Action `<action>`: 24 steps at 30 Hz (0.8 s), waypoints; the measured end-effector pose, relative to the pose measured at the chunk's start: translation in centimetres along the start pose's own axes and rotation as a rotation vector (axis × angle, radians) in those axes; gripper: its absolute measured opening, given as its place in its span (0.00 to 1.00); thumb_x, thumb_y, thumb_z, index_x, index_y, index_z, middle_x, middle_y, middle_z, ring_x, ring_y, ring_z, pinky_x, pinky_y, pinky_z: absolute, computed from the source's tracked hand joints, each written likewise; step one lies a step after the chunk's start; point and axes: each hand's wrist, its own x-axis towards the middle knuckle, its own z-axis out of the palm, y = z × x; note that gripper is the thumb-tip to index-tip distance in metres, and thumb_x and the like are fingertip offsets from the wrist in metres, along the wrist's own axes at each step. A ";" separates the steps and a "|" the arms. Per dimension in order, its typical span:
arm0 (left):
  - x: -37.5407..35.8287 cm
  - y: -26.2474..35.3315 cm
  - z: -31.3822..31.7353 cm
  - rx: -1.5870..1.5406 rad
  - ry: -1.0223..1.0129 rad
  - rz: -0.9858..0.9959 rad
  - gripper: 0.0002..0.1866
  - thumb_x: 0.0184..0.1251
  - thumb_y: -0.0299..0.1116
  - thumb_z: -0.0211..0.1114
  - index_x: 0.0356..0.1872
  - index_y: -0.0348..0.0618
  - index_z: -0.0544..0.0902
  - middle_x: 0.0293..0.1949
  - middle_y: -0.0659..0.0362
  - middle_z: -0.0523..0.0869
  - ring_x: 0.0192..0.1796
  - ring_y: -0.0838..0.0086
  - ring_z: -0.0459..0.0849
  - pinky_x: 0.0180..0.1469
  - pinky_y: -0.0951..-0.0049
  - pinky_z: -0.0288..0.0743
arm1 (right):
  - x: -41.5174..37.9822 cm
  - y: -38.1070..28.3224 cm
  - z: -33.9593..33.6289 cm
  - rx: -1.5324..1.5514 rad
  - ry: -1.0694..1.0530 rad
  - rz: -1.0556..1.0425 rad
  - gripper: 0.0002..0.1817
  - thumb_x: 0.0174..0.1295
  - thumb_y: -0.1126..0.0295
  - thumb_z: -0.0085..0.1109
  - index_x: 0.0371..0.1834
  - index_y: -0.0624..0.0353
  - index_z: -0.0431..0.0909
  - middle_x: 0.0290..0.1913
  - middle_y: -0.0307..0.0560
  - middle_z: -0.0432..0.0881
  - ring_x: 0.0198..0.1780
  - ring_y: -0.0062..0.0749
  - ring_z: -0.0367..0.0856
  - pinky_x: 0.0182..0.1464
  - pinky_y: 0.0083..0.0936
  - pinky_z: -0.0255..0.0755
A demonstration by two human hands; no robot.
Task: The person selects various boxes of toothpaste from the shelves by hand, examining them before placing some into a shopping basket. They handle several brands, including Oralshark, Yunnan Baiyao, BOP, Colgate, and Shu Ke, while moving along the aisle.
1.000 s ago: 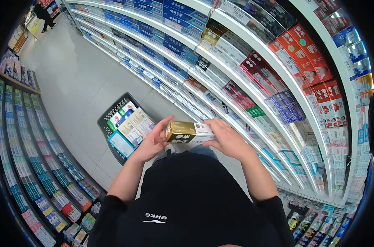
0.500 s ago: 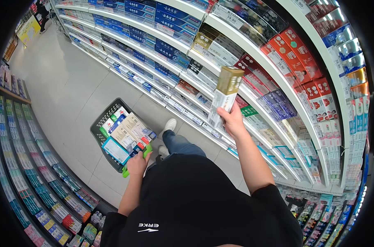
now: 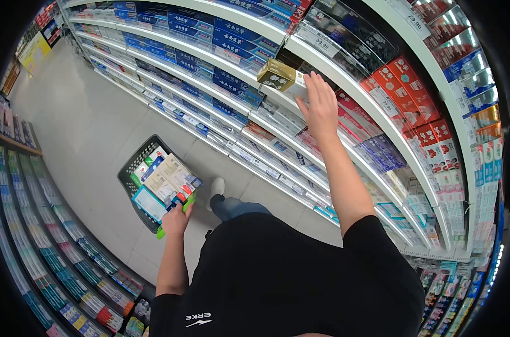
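Note:
At the shelf front on the right, my right hand [image 3: 321, 109] holds one end of a gold and white toothpaste box [image 3: 280, 77] marked SP-3. The fingers lie stretched along its end, with the thumb on the lower side. The box lies lengthwise at the shelf edge, gold end to the left. Lower left, my left hand [image 3: 176, 219] is closed round the green handle [image 3: 189, 201] of a dark shopping basket [image 3: 130, 178]. Inside the basket are a beige printed pack [image 3: 168, 174], a teal-edged white box [image 3: 148, 204] and other packs.
Long shelves [image 3: 210, 50] of boxed toothpaste curve along the right, with blue boxes [image 3: 235, 36] and red boxes [image 3: 404, 84]. A lower rack [image 3: 53, 236] of packaged goods lines the left. Grey tiled floor [image 3: 81, 129] runs between, and a yellow sign [image 3: 35, 53] stands far off.
My right hand has moved the toothpaste box up and left to the shelf edge, turning it from upright to lengthwise. The basket has shifted slightly left with my left hand still on its handle.

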 end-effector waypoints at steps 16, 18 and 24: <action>10.2 -6.8 -1.4 0.028 -0.055 0.000 0.30 0.71 0.64 0.58 0.23 0.46 0.79 0.22 0.50 0.86 0.25 0.51 0.87 0.28 0.53 0.80 | 1.2 0.5 3.1 -0.242 -0.008 0.210 0.37 0.52 0.71 0.75 0.69 0.58 0.74 0.64 0.50 0.80 0.66 0.47 0.76 0.69 0.43 0.67; 11.0 -7.5 -1.6 0.038 -0.056 0.006 0.30 0.71 0.64 0.58 0.22 0.46 0.78 0.21 0.50 0.86 0.24 0.51 0.87 0.27 0.53 0.80 | 1.2 0.5 3.3 -0.258 -0.017 0.240 0.37 0.52 0.72 0.75 0.69 0.58 0.74 0.64 0.50 0.80 0.66 0.48 0.76 0.69 0.44 0.67; 12.1 -8.1 -1.9 0.025 -0.120 -0.001 0.29 0.73 0.62 0.57 0.24 0.45 0.78 0.22 0.47 0.86 0.27 0.48 0.87 0.31 0.50 0.80 | 1.6 0.0 2.8 -0.257 -0.003 0.256 0.35 0.51 0.72 0.75 0.66 0.59 0.77 0.63 0.52 0.81 0.64 0.49 0.77 0.67 0.44 0.68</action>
